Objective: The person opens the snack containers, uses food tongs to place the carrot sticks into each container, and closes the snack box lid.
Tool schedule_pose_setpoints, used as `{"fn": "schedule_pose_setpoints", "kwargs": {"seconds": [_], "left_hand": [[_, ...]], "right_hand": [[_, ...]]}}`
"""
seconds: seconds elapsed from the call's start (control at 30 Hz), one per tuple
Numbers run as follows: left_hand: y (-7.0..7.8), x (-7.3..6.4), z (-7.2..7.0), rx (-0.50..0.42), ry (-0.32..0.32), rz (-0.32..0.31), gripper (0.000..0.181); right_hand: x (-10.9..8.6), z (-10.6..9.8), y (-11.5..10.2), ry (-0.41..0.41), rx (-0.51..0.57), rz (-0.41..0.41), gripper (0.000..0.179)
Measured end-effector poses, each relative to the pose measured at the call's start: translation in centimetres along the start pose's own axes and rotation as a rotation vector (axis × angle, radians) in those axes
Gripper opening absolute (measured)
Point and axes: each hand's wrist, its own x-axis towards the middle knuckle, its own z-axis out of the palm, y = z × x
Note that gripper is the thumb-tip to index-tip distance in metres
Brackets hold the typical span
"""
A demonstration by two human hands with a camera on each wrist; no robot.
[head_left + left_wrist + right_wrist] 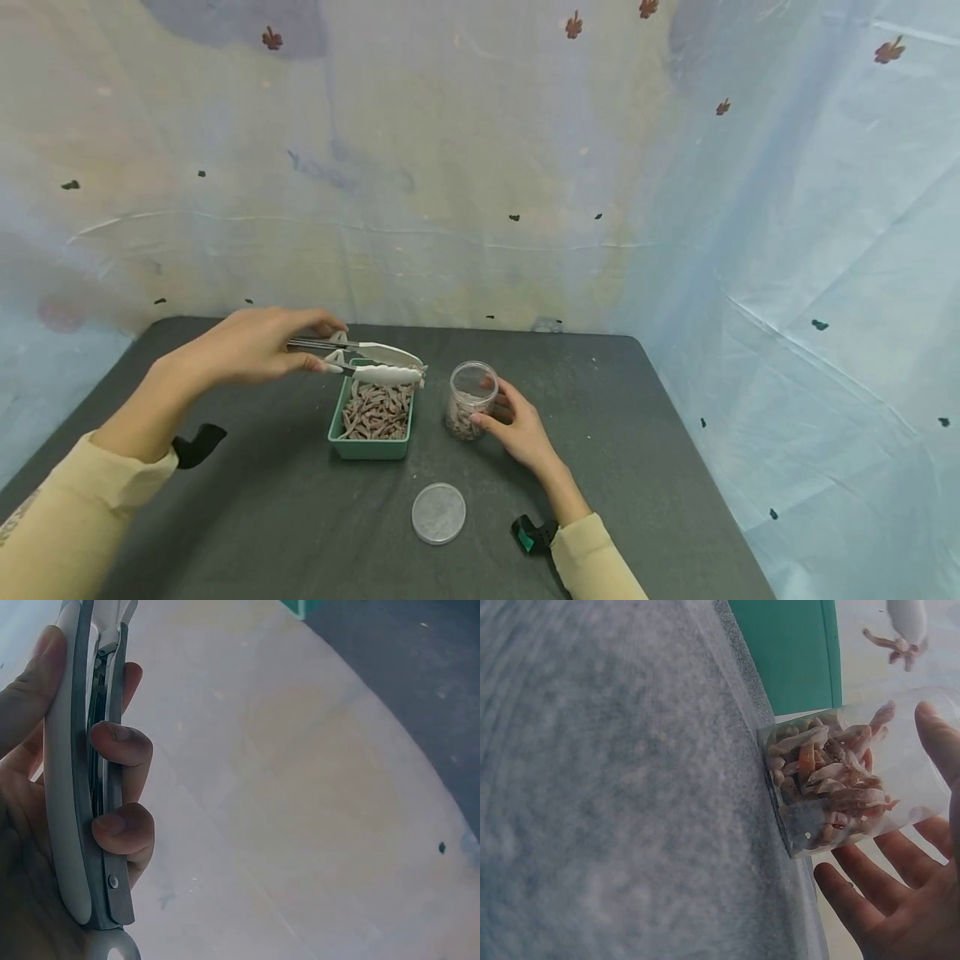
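My left hand [251, 343] grips a pair of tongs [386, 375], its fingers curled round the handle [66, 787] in the left wrist view. The white tong heads are nearly together over the far end of a green tub [370, 451], pointing toward the jar. A few brownish strips [904, 652] stick out of their tips. The tub holds many dry grey-brown strips [377, 411]. With thumb and fingers on either side, my right hand [522, 427] holds a clear, open jar [471, 385] upright on the table. Similar pieces [832, 772] fill its lower part.
A round clear lid [438, 514] lies flat on the dark grey table [300, 533], in front of the tub and jar. Plastic sheeting [420, 167] hangs behind the table and along its right side.
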Motion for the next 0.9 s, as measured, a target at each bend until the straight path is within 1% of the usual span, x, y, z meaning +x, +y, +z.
{"fn": "schedule_pose_setpoints", "kwargs": {"seconds": [0.17,0.33,0.5,0.7,0.9], "left_hand": [[0.7,1.0,-0.3,-0.026,0.007,0.003,0.053],[1.4,2.1,-0.3,-0.037,0.032,0.039,0.052],[2.2,3.2,-0.1,-0.032,0.042,0.055,0.052],[3.3,4.4,0.3,-0.049,0.046,0.075,0.052],[4.1,5.4,0.9,-0.068,0.033,0.096,0.052]], "right_hand": [[0.0,0.1,0.0,0.011,-0.001,0.012,0.07],[0.1,0.3,0.1,0.019,-0.004,0.025,0.07],[0.0,0.3,0.1,0.03,-0.006,0.031,0.069],[0.1,0.2,0.2,0.036,0.006,0.025,0.067],[0.7,0.6,2.8,0.055,-0.011,0.06,0.072]]}}
